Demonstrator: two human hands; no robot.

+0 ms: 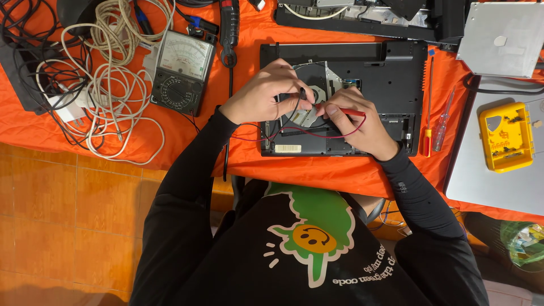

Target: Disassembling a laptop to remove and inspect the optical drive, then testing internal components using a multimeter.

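Note:
An upturned black laptop (391, 79) lies on the orange cloth (249, 153) with its disc drive (317, 90) exposed. My left hand (266, 90) pinches a black test probe over the drive's metal cover. My right hand (357, 122) grips a red test probe (348, 111), tip pointing left toward the same spot. Red and black leads (294, 133) loop across the laptop's near edge. An analogue multimeter (182, 71) sits to the left of the laptop.
Tangled white and black cables (107, 79) cover the left side. Two screwdrivers (435, 119) lie right of the laptop. A yellow parts box (506, 136) rests on a silver laptop (498, 181). Another opened device (362, 17) sits at the back.

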